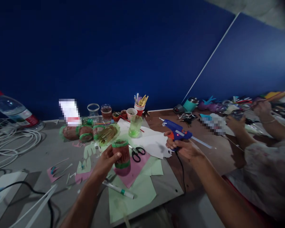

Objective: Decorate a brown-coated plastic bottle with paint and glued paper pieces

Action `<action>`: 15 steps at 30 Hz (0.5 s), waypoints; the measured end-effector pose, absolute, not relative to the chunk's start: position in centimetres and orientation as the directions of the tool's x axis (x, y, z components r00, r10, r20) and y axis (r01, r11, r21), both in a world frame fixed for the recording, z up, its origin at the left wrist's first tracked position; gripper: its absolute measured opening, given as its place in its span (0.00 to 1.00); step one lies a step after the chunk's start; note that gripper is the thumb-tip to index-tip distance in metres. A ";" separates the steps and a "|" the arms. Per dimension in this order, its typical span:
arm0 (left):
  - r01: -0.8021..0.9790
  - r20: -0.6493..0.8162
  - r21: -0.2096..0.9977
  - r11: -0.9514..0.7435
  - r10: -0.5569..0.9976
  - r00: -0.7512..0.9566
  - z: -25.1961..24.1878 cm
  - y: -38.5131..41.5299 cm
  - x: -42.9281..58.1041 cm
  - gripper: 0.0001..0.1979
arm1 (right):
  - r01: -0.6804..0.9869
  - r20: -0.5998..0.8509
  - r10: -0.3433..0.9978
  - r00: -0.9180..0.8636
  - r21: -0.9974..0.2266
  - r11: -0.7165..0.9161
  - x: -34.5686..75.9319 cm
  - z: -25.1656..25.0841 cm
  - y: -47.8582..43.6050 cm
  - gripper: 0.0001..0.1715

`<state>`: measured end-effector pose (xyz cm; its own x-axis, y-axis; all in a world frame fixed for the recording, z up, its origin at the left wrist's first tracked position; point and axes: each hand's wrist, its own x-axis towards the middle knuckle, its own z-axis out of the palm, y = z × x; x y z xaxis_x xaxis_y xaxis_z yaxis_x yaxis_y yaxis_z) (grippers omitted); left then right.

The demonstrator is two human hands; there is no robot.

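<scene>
My left hand (111, 158) is closed round a brown painted cup (122, 155) with green bands at its top and bottom, held upright over pink paper (136, 172). In my right hand (182, 148) is a blue glue gun (177, 129) with an orange trigger and a small red light. Its nozzle points to the upper left, and a clear glue stick (203, 142) sticks out of its back. Black-handled scissors (138, 154) lie just right of the cup. A marker with a green band (118, 189) rests on light green paper (133, 205) in front.
Painted brown and green pieces (85, 133) lie behind my left hand. A clear green-tinted cup (135, 126) stands on white paper (154, 142). A large water bottle (16, 110) and coiled cables (19, 142) are at left. Another person's hands (237, 125) work at right.
</scene>
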<state>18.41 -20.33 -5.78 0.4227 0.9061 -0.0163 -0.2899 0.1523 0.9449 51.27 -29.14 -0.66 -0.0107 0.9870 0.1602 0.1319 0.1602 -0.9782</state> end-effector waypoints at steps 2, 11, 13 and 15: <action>-0.272 -0.029 0.949 0.157 0.906 0.422 -5.6 -20.4 18.5 0.22 | 0.035 0.158 0.987 -0.042 -0.987 0.159 49.6 -0.2 -28.7 0.22; -0.235 -0.080 0.959 0.160 0.945 0.316 -6.0 -19.8 18.4 0.25 | -0.262 0.076 0.971 -0.225 -0.965 0.015 42.5 -3.2 -25.0 0.13; -0.234 -0.090 0.959 0.162 0.952 0.293 -6.1 -19.8 18.5 0.25 | -0.297 0.045 0.970 -0.238 -0.955 -0.029 41.9 -3.6 -24.7 0.13; -0.219 -0.095 0.962 0.160 0.955 0.281 -6.0 -19.8 18.6 0.25 | -0.310 0.025 0.973 -0.230 -0.949 -0.049 41.7 -3.9 -24.6 0.13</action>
